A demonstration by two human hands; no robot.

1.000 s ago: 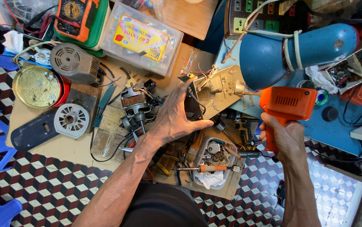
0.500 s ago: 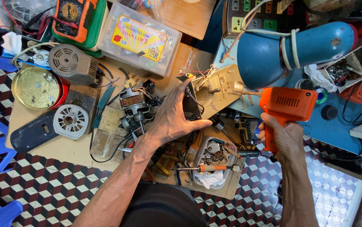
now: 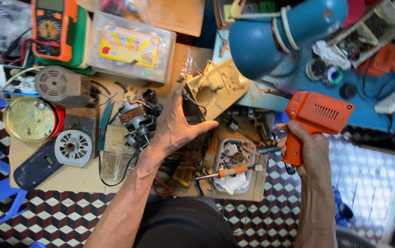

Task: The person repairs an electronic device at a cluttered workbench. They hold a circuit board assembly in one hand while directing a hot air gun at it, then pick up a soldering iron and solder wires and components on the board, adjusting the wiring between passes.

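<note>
My right hand [image 3: 311, 149] grips the handle of an orange soldering gun [image 3: 316, 116], whose thin tip points left toward a beige circuit board [image 3: 219, 86] with loose wires. My left hand [image 3: 177, 124] rests on the cluttered wooden workbench [image 3: 64, 179], fingers spread, its fingertips at a dark part just left of the board. A small electric motor [image 3: 135, 118] with copper windings lies right beside that hand's left edge.
A blue lamp shade [image 3: 277, 34] hangs over the board. A multimeter [image 3: 53, 28], a clear parts box [image 3: 131, 46], a grey fan motor [image 3: 63, 86], a brass disc [image 3: 29, 118], a white fan hub [image 3: 73, 147] and a tray with a screwdriver [image 3: 232, 171] crowd the bench.
Both hands stay almost where they were; the left hand's fingers have edged slightly toward the board. The soldering gun has not shifted noticeably.
</note>
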